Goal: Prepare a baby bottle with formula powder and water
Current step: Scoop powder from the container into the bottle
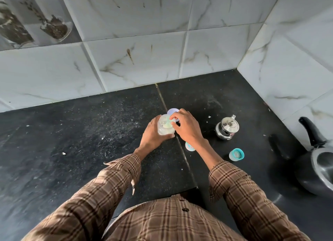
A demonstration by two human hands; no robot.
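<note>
Two hands work at the clear jar (166, 127) standing mid-desk (90, 141): the left hand (153, 134) grips its side, the right hand (187, 127) pinches something pale, perhaps a scoop, at its mouth, and a jerky lift could scatter powder.

left hand (153, 132) gripping jar (164, 126), right hand (187, 127) at its mouth
</note>
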